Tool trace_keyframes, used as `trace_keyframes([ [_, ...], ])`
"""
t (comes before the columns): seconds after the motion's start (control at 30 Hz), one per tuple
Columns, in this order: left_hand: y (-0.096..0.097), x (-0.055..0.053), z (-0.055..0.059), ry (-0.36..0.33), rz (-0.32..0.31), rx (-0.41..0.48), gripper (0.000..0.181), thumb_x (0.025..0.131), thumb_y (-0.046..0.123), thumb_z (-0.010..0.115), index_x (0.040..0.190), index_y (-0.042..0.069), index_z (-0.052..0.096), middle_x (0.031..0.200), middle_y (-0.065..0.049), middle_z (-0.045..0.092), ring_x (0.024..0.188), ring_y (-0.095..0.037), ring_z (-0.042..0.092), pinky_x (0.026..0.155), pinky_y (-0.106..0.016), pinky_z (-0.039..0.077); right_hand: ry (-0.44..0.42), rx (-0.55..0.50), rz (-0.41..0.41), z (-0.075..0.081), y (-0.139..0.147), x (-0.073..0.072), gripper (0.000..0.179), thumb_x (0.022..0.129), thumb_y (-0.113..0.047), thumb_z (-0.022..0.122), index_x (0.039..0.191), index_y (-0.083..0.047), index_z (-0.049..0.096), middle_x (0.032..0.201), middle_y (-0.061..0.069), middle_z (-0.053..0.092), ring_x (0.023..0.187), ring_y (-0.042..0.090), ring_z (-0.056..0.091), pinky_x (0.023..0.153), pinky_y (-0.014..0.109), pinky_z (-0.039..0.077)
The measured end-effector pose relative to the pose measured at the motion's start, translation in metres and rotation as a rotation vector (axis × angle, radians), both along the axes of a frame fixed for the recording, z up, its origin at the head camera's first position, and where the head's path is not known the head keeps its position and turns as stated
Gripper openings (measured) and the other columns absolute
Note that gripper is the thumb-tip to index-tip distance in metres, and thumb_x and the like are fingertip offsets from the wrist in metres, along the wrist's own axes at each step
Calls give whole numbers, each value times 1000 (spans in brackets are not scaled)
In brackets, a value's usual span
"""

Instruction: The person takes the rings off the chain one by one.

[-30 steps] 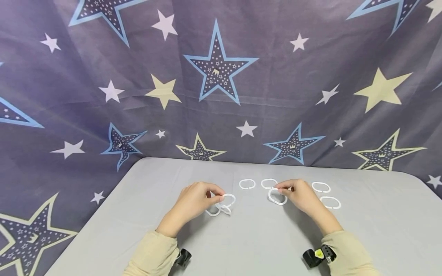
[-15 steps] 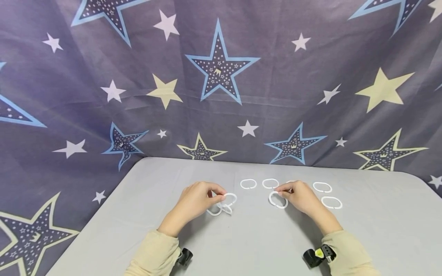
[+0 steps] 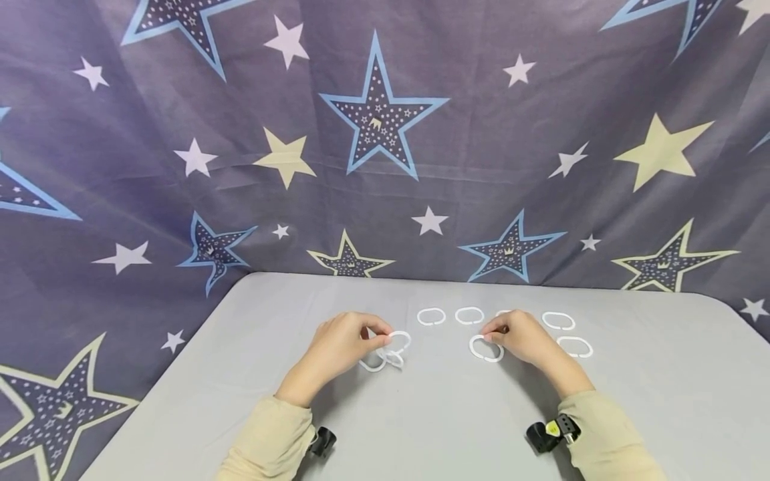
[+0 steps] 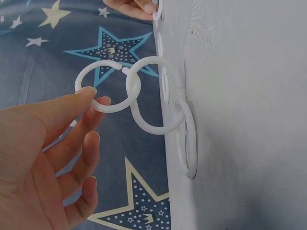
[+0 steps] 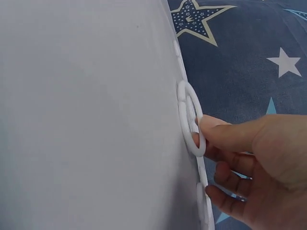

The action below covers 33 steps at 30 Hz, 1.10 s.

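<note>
My left hand (image 3: 345, 342) pinches an open white plastic ring (image 4: 108, 109) between thumb and index finger. A second ring (image 4: 158, 130) is threaded through it, and a third ring (image 4: 193, 160) hangs from the second, low by the tabletop. The held ring's small gap faces the second ring in the left wrist view. At the right, my right hand (image 3: 529, 342) pinches a single white ring (image 5: 184, 125) by one side, thumb and index fingertips on it. That ring is tilted, close over the table, separate from the linked ones.
On the grey table (image 3: 433, 421) lie loose white oval rings: one ring (image 3: 431, 309) between the hands, another ring (image 3: 469, 308) beside it, and two at right, a far ring (image 3: 558, 314) and a nearer ring (image 3: 575, 339). One more is partly behind the right hand. A star-patterned cloth (image 3: 385, 200) hangs behind.
The ring in my right hand has come slightly nearer, away from the loose ring behind it. Another loose ring now shows partly behind that hand. The left hand and its linked rings hold nearly still.
</note>
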<state>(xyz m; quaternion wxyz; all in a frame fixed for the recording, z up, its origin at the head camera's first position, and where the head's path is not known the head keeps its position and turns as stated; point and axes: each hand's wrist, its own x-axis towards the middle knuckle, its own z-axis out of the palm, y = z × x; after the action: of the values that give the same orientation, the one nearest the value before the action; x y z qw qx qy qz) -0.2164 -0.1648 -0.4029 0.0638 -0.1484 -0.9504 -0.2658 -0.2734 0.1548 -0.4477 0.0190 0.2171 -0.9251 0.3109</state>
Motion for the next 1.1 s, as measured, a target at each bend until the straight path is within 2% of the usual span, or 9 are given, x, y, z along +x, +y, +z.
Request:
trace_keyframes([
  [0.23,2,-1,0,-6,-1,-7,10,86,30,77,96,32,78,84,24,66,70,-3,53,65,-32,41,-41,60,46,7,-9,-7,5,87,-5,73,84,-5,76,81,2,71,75,13,58,74,37,48],
  [0.57,6,0,0,-8,-19,-4,11,87,32,76,97,29,78,86,24,67,71,-3,53,65,-33,42,-7,147,36,10,-11,-17,5,86,-8,74,83,-7,77,82,1,73,77,17,63,78,42,51],
  [0.87,2,-1,0,-2,-8,4,9,87,32,76,96,34,78,85,24,66,69,-3,52,64,-32,41,10,124,55,11,-10,-21,6,86,-7,74,82,-10,77,81,0,73,80,20,66,81,44,51],
  [1.1,-1,0,0,-5,0,-1,8,87,33,76,95,35,77,85,25,66,70,-3,52,65,-32,41,-49,117,10,17,-15,-14,4,88,-9,73,88,-8,76,86,2,73,82,20,65,83,46,50],
])
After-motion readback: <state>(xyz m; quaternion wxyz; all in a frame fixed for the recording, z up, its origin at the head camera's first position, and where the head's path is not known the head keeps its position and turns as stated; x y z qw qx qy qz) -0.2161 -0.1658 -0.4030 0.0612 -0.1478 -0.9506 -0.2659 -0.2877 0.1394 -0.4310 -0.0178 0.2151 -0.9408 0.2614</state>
